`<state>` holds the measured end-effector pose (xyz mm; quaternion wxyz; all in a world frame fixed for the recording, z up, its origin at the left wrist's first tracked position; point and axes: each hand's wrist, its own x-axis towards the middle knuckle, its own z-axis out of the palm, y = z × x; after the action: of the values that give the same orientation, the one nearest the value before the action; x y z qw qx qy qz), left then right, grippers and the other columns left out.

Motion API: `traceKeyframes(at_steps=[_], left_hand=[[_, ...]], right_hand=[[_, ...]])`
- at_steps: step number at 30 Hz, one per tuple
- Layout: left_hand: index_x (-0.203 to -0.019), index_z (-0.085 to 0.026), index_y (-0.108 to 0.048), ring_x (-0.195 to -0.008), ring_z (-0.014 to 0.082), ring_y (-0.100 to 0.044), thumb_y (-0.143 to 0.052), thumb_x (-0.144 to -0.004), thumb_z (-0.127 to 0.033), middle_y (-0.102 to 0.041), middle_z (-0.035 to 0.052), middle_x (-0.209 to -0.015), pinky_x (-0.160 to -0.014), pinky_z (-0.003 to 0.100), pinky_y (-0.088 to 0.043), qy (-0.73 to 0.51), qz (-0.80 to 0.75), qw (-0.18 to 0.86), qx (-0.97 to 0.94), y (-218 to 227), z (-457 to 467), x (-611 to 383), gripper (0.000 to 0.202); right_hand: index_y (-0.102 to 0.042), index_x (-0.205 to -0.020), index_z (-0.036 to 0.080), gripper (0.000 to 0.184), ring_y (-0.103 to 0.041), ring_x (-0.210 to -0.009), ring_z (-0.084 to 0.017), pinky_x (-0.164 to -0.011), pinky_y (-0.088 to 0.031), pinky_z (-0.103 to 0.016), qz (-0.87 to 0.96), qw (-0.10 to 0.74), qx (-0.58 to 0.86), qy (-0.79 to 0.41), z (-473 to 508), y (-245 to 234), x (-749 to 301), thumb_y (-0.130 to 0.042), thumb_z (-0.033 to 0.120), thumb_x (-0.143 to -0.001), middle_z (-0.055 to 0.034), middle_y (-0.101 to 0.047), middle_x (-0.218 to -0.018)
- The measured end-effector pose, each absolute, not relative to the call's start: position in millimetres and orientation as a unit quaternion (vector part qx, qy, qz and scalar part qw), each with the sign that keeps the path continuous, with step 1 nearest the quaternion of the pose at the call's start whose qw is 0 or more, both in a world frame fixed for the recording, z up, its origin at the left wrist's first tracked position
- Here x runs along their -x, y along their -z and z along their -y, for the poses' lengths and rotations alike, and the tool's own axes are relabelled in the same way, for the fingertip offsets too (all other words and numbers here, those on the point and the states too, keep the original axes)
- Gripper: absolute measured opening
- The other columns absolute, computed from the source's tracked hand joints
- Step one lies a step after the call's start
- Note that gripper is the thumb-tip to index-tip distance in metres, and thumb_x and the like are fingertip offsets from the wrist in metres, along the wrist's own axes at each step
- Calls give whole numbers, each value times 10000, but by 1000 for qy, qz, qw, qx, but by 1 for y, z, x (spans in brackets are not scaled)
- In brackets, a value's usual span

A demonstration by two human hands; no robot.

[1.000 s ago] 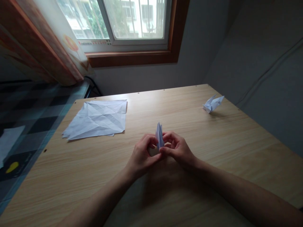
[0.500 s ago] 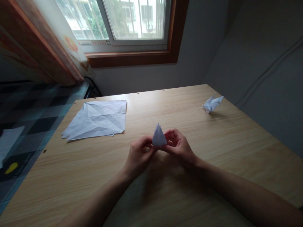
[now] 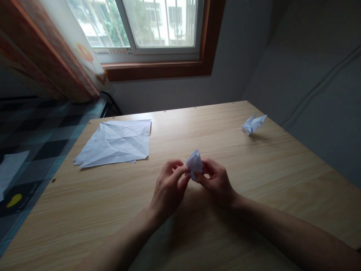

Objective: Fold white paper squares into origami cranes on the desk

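A small folded white paper piece (image 3: 194,164) is held just above the middle of the wooden table (image 3: 254,180). My left hand (image 3: 168,188) pinches its left side with thumb and fingers. My right hand (image 3: 216,180) grips its right side, fingers curled round it. The piece looks partly spread, with several folded flaps showing.
A stack of creased white paper sheets (image 3: 115,142) lies at the table's far left. A finished folded paper figure (image 3: 253,124) stands at the far right near the edge. A window and a curtain are behind; a checked surface lies to the left.
The paper piece has gone from a narrow upright shape to a wider, lower, spread one. Both hands have shifted slightly right and turned it.
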<state>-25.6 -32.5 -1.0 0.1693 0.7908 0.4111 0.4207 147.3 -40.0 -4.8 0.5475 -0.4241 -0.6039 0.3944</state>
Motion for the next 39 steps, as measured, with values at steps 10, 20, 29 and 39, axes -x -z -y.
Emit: traceKeyframes(at_steps=[10, 20, 29, 39], left_hand=[[-872, -172, -595, -652, 144, -580, -601, -868, -400, -641, 18, -758, -599, 246, -436, -367, -401, 322, -776, -7, 32, 30, 228], [-757, -135, -626, -655, 180, -554, -392, -890, -682, -612, 63, -703, -637, 292, -433, -368, -333, 432, -753, -5, 28, 33, 609], [-677, -152, -551, -606, 145, -492, -328, -981, -482, -552, 31, -652, -603, 272, -377, -371, -314, 450, -749, -6, 29, 32, 501], [-612, -175, -471, -506, 104, -395, -446, -908, -461, -443, -20, -540, -492, 233, -292, -373, -353, 390, -764, -7, 32, 33, 413]], right_hand=[[-544, -1032, 226, 259, -576, -690, -133, -631, -482, -264, 723, 506, 371, -290, 47, 12, -144, -677, 205, -811, -4, -614, -843], [-492, -863, 205, 306, -496, -625, -120, -536, -395, -242, 619, 442, 318, -566, 47, 10, -151, -674, 447, -820, 4, -540, -758], [-517, -832, 190, 318, -445, -592, -110, -538, -354, -240, 608, 459, 302, -573, 45, 7, -151, -607, 494, -862, 20, -496, -690], [-502, -765, 207, 139, -478, -584, -109, -535, -376, -221, 707, 451, 368, -402, 51, 2, -147, -553, 321, -827, 31, -524, -657]])
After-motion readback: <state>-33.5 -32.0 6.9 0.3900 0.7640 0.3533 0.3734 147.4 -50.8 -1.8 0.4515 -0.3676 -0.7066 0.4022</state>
